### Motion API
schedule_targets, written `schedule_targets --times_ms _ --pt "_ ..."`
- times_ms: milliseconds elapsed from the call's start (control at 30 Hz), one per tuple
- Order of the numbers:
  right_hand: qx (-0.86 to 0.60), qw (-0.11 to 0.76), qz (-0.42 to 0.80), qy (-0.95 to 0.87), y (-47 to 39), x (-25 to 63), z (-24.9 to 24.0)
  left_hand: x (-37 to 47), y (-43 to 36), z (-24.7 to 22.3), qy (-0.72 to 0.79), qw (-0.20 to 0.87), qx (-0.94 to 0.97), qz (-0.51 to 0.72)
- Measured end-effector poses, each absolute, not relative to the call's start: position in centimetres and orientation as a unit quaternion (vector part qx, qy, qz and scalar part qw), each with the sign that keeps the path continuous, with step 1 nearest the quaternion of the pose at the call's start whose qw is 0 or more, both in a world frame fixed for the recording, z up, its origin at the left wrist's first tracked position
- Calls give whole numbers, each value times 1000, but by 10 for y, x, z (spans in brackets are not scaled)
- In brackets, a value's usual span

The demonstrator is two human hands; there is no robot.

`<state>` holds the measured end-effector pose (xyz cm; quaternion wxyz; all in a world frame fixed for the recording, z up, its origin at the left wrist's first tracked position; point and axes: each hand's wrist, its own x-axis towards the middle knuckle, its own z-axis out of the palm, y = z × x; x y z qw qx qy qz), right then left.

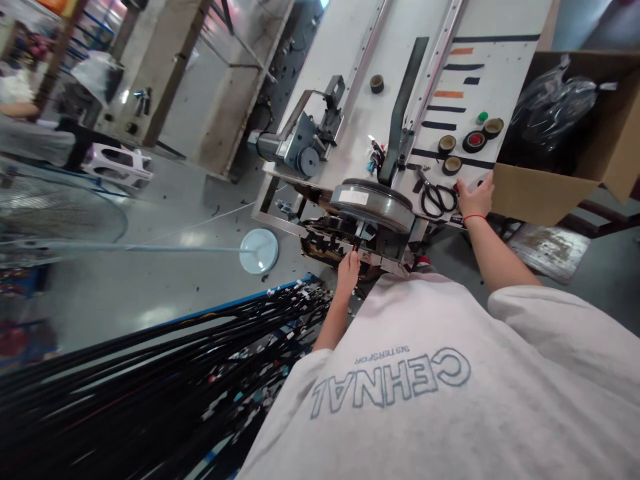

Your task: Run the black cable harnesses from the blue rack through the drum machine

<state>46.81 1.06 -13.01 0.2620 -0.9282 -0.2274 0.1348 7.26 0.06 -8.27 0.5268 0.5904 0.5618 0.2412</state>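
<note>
My left hand [349,270] is closed at the bench's front edge, below a round metal drum [373,203]. A thin dark piece with a bit of red shows above its fingers; what it is I cannot make out. At the right front corner of the white bench top my right hand [476,199] rests with its fingers apart. Just left of it lie black-handled scissors [436,199]. Several tape rolls, among them one with a red core [474,141], sit above it. A wide dark strip [403,110] runs up the bench from the drum.
An open cardboard box [543,193] with plastic-wrapped contents stands at the right. A motorised roller device [303,147] is mounted on the bench's left side. Long black cable bundles [165,373] fill the lower left. A white round disc [259,251] is near the floor.
</note>
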Motion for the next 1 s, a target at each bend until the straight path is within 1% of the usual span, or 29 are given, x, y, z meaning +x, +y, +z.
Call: schedule_targets --times_ms 133,300,400,500,667,900,1000 --pt "-929 257 140 -227 11 468 -127 71 -6 -94 550 568 574 214" --pt "-927 265 139 -227 10 467 -124 53 -25 -123 599 534 585 121" --pt "-927 264 136 -230 9 466 -124 37 -37 -132 616 522 582 97" --pt "-928 262 130 -232 9 467 -126 28 -48 -128 633 502 579 112" --pt "-926 274 132 -224 8 466 -129 27 -59 -105 637 475 574 196" --pt "-921 292 140 -217 7 464 -125 51 -45 -88 631 471 581 209" --pt "-921 291 136 -220 7 465 -127 66 -35 -85 622 464 585 236"
